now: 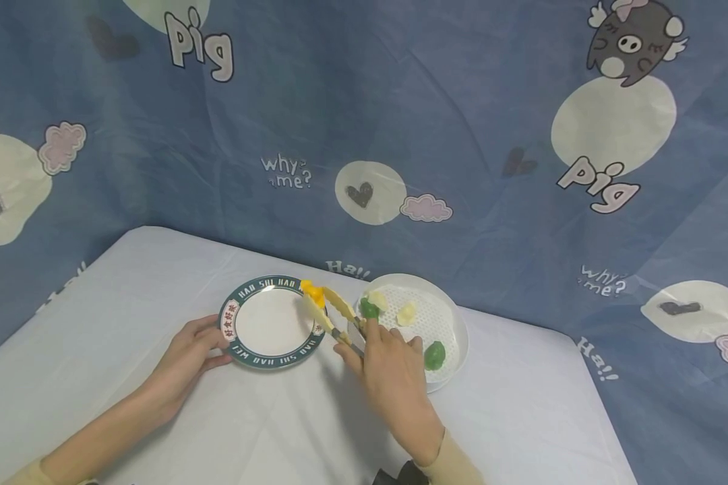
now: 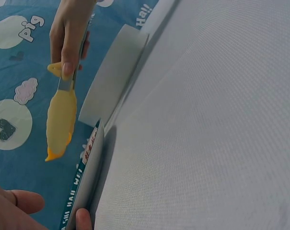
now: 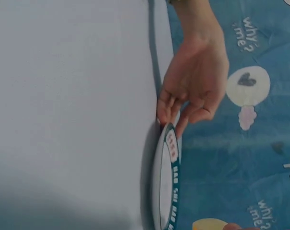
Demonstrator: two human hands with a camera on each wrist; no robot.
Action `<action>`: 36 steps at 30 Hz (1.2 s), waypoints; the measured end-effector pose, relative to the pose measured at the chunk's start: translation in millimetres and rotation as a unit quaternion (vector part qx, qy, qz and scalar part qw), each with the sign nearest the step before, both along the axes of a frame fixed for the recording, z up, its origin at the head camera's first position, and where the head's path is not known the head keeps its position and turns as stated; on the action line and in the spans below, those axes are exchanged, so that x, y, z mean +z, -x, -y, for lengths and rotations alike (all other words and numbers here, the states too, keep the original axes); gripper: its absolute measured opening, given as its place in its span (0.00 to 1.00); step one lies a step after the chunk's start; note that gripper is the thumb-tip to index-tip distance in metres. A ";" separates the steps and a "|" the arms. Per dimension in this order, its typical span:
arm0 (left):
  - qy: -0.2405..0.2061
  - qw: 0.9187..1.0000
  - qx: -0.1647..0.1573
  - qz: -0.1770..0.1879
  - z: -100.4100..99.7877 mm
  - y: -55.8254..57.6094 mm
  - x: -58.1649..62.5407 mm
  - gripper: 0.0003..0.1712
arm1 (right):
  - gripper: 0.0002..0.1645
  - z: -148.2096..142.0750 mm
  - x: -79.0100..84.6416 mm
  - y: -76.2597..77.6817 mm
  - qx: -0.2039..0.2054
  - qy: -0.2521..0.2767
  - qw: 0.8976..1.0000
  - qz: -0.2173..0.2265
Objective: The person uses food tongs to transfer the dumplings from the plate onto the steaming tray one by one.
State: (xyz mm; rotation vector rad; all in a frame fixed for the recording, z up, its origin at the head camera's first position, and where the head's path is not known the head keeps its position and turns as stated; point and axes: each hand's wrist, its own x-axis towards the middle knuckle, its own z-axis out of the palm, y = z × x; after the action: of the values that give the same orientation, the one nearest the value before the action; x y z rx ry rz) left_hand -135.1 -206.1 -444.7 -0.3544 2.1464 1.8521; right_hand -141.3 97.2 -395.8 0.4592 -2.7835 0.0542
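Observation:
At the plate's left side, my left hand [image 1: 185, 360] pinches the rim of a white plate [image 1: 273, 322] with a green lettered border, thumb on top and fingers beneath. My right hand [image 1: 397, 380] grips a pair of tongs [image 1: 320, 315] with pale yellow heads and metal arms. Between the tong heads sits a small orange-yellow piece [image 1: 308, 289], above the plate's right rim. The left wrist view shows the tongs [image 2: 61, 117] side-on above the plate [image 2: 89, 167], the piece mostly hidden. In the right wrist view the left hand [image 3: 195, 81] meets the plate's edge.
Right of the plate stands a round white basket [image 1: 459, 330] with a perforated base, partly behind the right hand. It holds green pieces [image 1: 435, 356] and pale yellow pieces [image 1: 407, 314]. A blue printed curtain [image 1: 491, 236] hangs behind the white-covered table [image 1: 522, 417].

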 end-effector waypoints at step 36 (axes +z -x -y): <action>-0.013 1.000 -0.002 -0.009 -0.6 0.3 -1.3 0.48 | 0.33 -95.3 11.4 -20.4 -0.121 0.005 0.990 0.073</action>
State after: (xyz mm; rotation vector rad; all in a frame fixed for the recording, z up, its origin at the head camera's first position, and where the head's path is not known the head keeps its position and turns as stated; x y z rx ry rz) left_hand -135.4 -205.5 -446.0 -0.3279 2.1316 1.8855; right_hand -120.9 192.5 -384.4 0.1169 -2.9601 0.0481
